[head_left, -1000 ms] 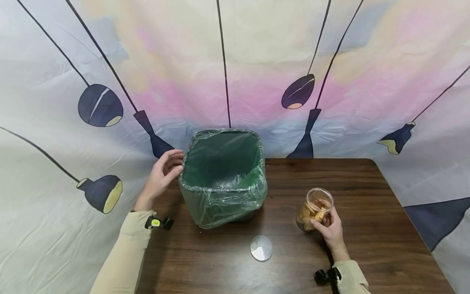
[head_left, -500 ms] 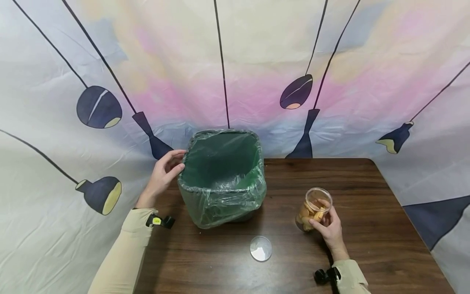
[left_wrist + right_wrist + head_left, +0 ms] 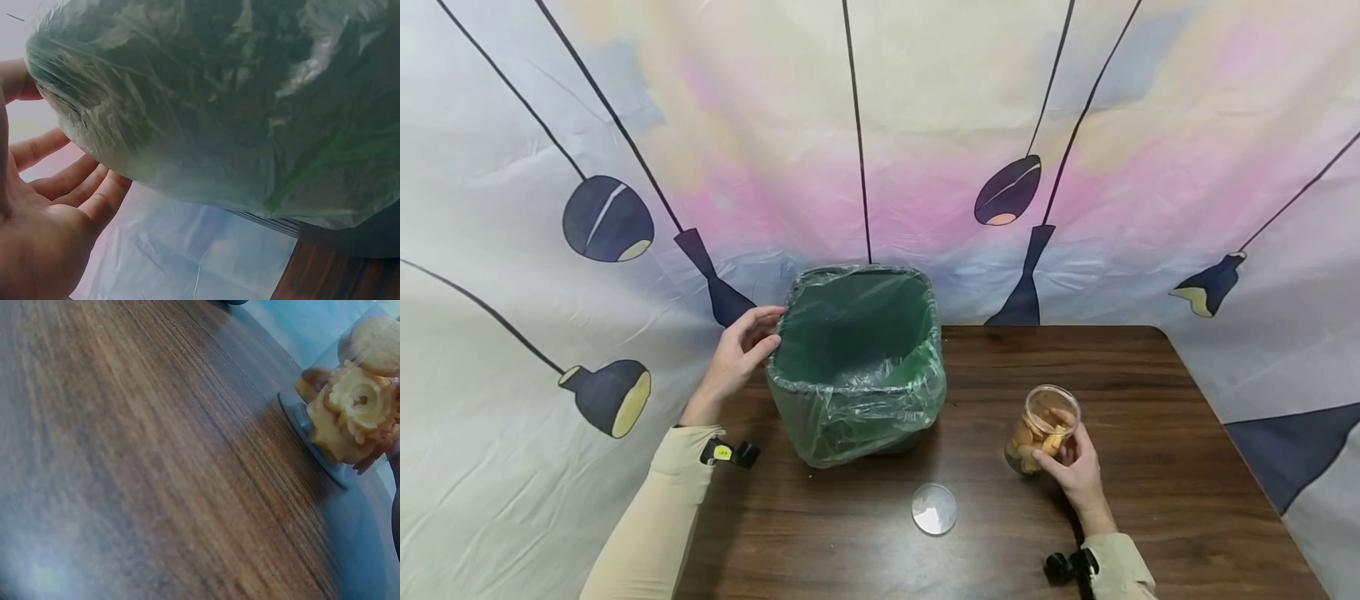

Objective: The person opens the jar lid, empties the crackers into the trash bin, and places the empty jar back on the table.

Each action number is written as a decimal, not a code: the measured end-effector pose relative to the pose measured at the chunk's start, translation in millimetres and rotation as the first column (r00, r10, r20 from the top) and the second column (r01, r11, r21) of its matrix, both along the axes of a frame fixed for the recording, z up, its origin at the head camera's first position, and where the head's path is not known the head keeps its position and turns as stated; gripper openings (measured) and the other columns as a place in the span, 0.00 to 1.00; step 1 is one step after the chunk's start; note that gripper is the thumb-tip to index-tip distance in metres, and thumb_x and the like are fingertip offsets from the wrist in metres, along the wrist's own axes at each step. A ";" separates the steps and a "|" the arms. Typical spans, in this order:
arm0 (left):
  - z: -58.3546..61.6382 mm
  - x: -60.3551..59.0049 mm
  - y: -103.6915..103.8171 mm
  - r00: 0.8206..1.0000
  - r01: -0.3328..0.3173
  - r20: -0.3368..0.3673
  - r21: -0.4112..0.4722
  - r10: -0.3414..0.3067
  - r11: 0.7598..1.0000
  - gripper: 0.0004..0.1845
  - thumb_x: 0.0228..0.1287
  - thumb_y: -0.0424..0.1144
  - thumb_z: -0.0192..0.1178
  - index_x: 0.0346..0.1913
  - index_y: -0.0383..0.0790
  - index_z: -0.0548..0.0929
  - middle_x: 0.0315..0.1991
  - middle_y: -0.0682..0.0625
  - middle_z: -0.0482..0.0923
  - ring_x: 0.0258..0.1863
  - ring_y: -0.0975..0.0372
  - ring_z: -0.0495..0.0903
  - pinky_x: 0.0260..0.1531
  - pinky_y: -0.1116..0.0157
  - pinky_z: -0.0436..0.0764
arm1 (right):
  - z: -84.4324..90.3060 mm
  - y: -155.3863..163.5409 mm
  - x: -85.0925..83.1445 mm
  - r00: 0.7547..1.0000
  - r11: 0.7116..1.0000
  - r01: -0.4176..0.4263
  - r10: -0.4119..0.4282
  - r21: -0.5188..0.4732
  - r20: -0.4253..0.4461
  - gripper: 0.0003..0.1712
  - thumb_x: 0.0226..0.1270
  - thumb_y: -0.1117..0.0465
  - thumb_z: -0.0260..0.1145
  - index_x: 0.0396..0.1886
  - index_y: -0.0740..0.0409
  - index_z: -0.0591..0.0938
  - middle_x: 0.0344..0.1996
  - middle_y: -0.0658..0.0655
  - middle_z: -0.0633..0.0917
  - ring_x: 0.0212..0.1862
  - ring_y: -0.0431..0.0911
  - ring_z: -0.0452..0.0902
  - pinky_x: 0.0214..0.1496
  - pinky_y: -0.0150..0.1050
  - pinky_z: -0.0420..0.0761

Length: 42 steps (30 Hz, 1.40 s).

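A person's two hands work at a dark wooden counter (image 3: 1135, 367) set against a fabric backdrop (image 3: 925, 125) printed with hanging lamps. Near the centre of the head view, toward 11 o'clock, stands a bin (image 3: 857, 362) lined with a translucent green bag (image 3: 250, 106). The left hand (image 3: 735, 358) is at the bin's left rim, at about 9 o'clock from it, with its fingers (image 3: 75, 187) spread and loosely curved beside the bag; the thumb reaches the rim, but I cannot tell whether the fingers press the plastic. At about 4 o'clock from the bin, a clear open jar (image 3: 1043, 427) of pale round cookies (image 3: 350, 412) stands upright on the counter. The right hand (image 3: 1078, 471) grips the jar from its near side, fingers curled round the wall. A round clear lid (image 3: 934, 509) lies flat on the counter at about 6 o'clock, between the bin and the jar, apart from both. Both arms wear beige sleeves (image 3: 655, 517), each with a small black clip at the wrist.
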<state>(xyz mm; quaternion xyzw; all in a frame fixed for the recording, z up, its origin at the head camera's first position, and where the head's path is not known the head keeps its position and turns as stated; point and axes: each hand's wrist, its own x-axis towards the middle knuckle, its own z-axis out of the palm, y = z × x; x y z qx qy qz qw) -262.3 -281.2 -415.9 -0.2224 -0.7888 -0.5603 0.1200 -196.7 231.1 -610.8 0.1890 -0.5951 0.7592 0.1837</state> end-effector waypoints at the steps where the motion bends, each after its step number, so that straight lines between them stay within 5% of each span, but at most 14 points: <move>1: -0.2 0.0 -0.1 1.000 -0.002 0.002 0.002 0.002 1.000 0.21 0.70 0.26 0.53 0.64 0.28 0.71 0.58 0.30 0.72 0.52 0.68 0.75 0.49 0.75 0.74 | -0.2 0.1 -0.2 1.000 1.000 0.000 0.000 0.003 0.002 0.43 0.41 0.93 0.60 0.62 0.87 0.58 0.58 0.63 0.76 0.56 0.39 0.75 0.57 0.25 0.73; 18: 0.8 2.9 1.8 0.999 -0.028 0.025 0.006 0.028 1.000 0.21 0.70 0.28 0.53 0.64 0.29 0.72 0.60 0.31 0.72 0.54 0.67 0.74 0.51 0.74 0.74 | -0.2 -3.7 -0.3 0.996 0.988 0.072 -0.078 0.134 0.041 0.46 0.38 0.92 0.65 0.63 0.83 0.61 0.56 0.61 0.76 0.55 0.36 0.74 0.57 0.23 0.71; 27: -1.5 2.9 1.2 1.000 -0.016 0.011 0.008 0.016 1.000 0.21 0.71 0.27 0.52 0.65 0.29 0.71 0.60 0.30 0.72 0.54 0.69 0.74 0.51 0.76 0.73 | 9.6 -11.6 2.5 0.998 0.990 0.055 -0.056 0.128 0.005 0.46 0.34 0.95 0.64 0.60 0.89 0.58 0.54 0.77 0.72 0.57 0.39 0.75 0.57 0.24 0.72; 42: -3.1 1.3 0.2 1.000 -0.024 0.016 -0.002 0.024 1.000 0.21 0.71 0.28 0.53 0.66 0.30 0.71 0.61 0.31 0.71 0.54 0.68 0.74 0.50 0.76 0.73 | -1.7 -9.7 -3.3 0.992 0.974 0.087 -0.104 0.209 0.072 0.45 0.41 0.86 0.70 0.64 0.78 0.65 0.58 0.59 0.76 0.55 0.33 0.74 0.57 0.22 0.70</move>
